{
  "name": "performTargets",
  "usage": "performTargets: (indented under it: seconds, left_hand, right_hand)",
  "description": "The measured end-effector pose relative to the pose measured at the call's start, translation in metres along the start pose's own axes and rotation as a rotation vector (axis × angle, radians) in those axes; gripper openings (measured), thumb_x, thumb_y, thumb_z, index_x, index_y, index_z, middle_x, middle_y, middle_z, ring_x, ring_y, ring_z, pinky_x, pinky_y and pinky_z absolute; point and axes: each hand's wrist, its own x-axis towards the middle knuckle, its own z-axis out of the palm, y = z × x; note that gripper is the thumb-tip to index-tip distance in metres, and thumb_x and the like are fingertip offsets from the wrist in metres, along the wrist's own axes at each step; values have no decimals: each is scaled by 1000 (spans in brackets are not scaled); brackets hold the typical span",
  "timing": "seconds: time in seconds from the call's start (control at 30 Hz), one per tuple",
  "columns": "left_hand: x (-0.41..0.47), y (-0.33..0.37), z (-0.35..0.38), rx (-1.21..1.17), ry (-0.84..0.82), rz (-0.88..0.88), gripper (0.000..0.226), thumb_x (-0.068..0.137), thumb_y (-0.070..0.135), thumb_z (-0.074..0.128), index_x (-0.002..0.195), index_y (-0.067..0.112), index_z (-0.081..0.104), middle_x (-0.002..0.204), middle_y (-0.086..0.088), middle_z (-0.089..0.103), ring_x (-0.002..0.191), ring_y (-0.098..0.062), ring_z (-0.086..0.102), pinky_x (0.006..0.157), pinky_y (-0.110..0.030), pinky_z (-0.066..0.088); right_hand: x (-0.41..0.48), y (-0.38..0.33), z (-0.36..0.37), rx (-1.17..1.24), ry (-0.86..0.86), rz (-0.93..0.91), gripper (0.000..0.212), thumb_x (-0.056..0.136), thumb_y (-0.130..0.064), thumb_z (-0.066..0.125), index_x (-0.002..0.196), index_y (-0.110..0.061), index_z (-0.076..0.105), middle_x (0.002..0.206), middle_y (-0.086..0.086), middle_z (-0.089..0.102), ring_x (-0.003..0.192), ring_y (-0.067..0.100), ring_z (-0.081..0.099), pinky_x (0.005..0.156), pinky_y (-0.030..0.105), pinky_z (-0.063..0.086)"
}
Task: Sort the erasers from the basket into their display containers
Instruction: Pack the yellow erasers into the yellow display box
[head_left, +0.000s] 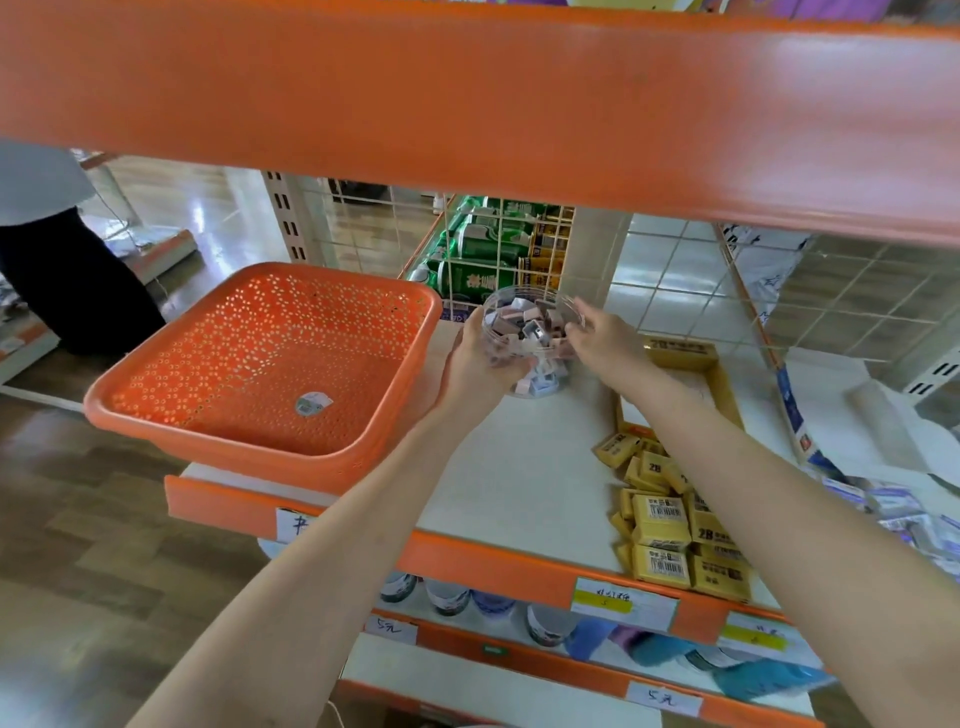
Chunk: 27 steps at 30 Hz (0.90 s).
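Left hand (480, 358), reaching past an orange perforated basket (291, 353) that overhung the left end of the white shelf (519, 467) with a round sticker (313, 404) on its floor, cupped the left side of a clear round container (540, 382), fingers curled round its wall. The container stood towards the back of the shelf, just right of the basket, heaped with small wrapped erasers (524, 319) in pink, white and dark sleeves. Right hand (605, 338) met it from the other side, fingertips curled over the right rim and gripping it. Further right, yellow boxed 2B erasers (665, 519) lay piled in and in front of a shallow cardboard tray (680, 353), running down to the shelf's orange front edge.
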Motion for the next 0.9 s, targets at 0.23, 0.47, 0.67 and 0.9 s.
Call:
performTargets:
  seconds: [0.23,0.47,0.67,0.9]
  left_hand:
    - [-9,-11,0,-42,73,76,83,82,4,72,148,6,21,130,-1,47,105,-3,42,60,6,35]
    - [-11,-41,-9,-11,143,156,70,66,35,73,128,24,41,115,2,58,106,-16,60,85,-48,54]
    - [-20,-41,-20,39,164,179,83,73,31,76,143,28,31,138,19,43,126,9,38,106,-25,39]
    - [-20,-52,-21,32,146,178,95,68,58,69,146,40,19,148,13,35,135,-14,38,107,-49,38]
  right_hand:
    - [-10,1,-1,80,24,-22,52,94,-29,54,143,-20,39,131,3,58,97,17,63,69,16,44]
    - [-18,-10,9,133,0,-29,55,90,-35,60,141,-23,42,135,-2,54,110,9,56,81,17,39]
    - [-21,-13,13,163,-7,-36,58,87,-38,63,139,-22,44,135,-1,55,117,12,55,89,21,41]
    - [-26,-13,19,124,5,-28,59,89,-41,59,142,-22,40,134,1,55,116,17,55,91,28,44]
